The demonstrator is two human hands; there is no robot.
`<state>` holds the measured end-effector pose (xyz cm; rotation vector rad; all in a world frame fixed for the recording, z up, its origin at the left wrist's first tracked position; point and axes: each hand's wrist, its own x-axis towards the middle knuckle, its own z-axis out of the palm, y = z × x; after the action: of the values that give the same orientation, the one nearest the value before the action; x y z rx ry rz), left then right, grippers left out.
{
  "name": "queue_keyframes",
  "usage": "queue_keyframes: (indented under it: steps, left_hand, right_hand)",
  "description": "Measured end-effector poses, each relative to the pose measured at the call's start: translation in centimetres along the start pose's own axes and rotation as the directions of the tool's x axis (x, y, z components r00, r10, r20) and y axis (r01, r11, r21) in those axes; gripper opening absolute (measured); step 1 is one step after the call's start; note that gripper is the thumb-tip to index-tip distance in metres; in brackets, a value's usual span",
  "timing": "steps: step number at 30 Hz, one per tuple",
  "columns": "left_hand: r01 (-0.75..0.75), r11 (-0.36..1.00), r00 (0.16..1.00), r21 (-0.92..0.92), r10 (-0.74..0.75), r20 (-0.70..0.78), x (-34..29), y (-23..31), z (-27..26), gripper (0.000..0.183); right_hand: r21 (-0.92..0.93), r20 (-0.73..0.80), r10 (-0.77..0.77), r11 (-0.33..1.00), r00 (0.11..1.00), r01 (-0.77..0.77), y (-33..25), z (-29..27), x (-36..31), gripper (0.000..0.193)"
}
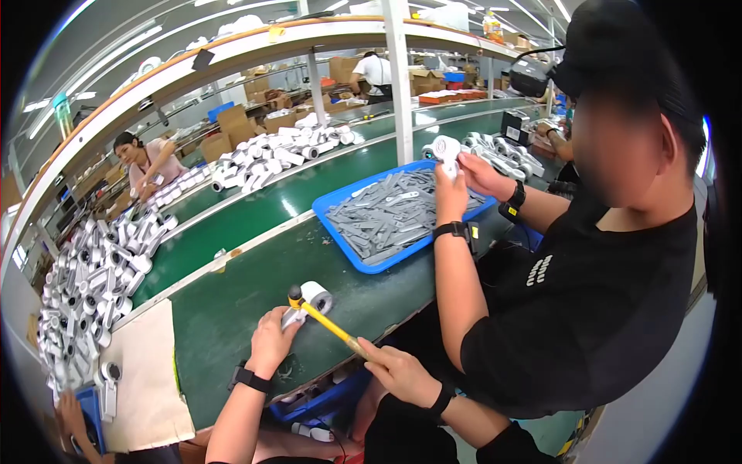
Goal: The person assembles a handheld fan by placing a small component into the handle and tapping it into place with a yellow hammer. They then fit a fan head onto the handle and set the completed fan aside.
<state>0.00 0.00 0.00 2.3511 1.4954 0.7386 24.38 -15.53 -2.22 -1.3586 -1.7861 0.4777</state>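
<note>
My left hand (270,339) is closed on the handle end of a white handheld fan (313,295), holding it down on the green bench. The fan's round head points away from me, to the right of my fingers. In my right hand (403,374) is a small hammer (332,328) with a yellow handle, gripped near its end. Its dark head lies over the fan's handle, close to my left fingertips; whether it touches cannot be told. Both my wrists carry black bands.
A blue tray (372,268) full of grey strip-shaped parts stands ahead right. Beside me a co-worker in black (572,309) holds another white fan (447,148). White fans (85,286) are heaped at left, near a beige sheet (147,371). A shelf post (399,85) rises beyond the tray.
</note>
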Motion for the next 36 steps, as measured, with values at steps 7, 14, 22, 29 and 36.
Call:
queue_keyframes:
  steps: [7,14,22,29,36]
  left_hand:
    - [0.171,0.978,0.970,0.120,-0.146,-0.197,-3.5,-6.0,-5.6,0.034]
    - [0.663,0.652,0.731,0.369,-0.457,-0.507,-12.9,-25.5,-15.9,0.035]
    - [0.584,0.670,0.758,0.459,-0.247,-0.603,-13.2,-23.4,-14.9,0.044]
    - [0.114,0.978,0.968,0.173,-0.070,-0.241,-6.9,-9.9,-8.6,0.030]
    - [-0.068,0.997,0.992,-0.039,0.063,-0.107,4.2,0.0,2.2,0.057]
  right_hand:
    - [0.262,-0.009,0.042,0.964,0.999,-0.038,0.6,-1.0,-5.2,0.054]
    - [0.386,-0.030,0.105,0.919,0.994,-0.085,0.4,-0.9,-7.0,0.053]
    - [0.406,0.059,0.044,0.911,0.997,-0.064,-0.2,0.8,-6.6,0.055]
    - [0.392,-0.011,-0.100,0.915,0.995,0.096,-2.0,3.1,-6.3,0.051]
    - [0.368,-0.053,-0.136,0.918,0.989,0.146,-3.0,2.9,-7.4,0.049]
